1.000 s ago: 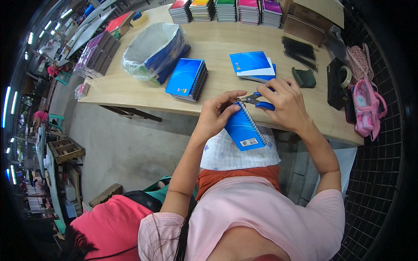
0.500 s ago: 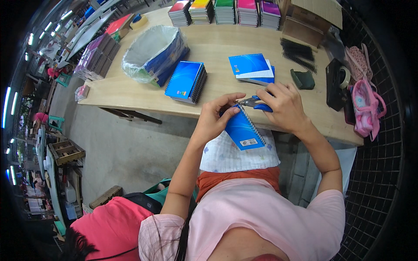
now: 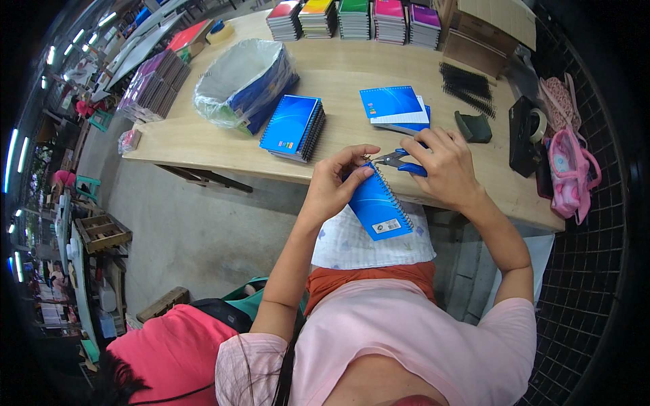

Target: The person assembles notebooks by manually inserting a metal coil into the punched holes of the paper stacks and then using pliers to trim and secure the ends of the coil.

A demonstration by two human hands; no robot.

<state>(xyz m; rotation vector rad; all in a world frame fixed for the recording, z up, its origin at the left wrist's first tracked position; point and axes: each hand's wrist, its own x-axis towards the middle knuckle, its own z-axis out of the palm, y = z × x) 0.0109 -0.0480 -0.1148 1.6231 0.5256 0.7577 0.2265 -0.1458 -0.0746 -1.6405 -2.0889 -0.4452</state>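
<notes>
My left hand (image 3: pixel 340 181) grips the top end of a blue spiral notebook (image 3: pixel 378 208), its thumb over the cover. The notebook hangs tilted above my lap at the table's near edge, its wire coil along the right side and a white label near the bottom. In my right hand (image 3: pixel 445 164) are blue-handled pliers (image 3: pixel 399 161), their jaws pointing left at the coil's upper end. Whether the jaws touch the wire is too small to tell. Beyond my hands lie a blue cover (image 3: pixel 389 101) and white pages. To their left sits a stack of blue notebooks (image 3: pixel 290 127).
A plastic-lined bin (image 3: pixel 247 88) stands left on the table (image 3: pixel 325 74). Coloured notebook stacks (image 3: pixel 354 20) and a cardboard box (image 3: pixel 477 47) line the back. Black wire coils (image 3: pixel 467 88), a dark green block (image 3: pixel 472 126), a tape dispenser (image 3: pixel 523 135) and a pink bag (image 3: pixel 569 176) lie right.
The view has shifted slightly, and the notebook's lower end sits a little lower. Both hands keep their holds, with the pliers still at the coil's upper end.
</notes>
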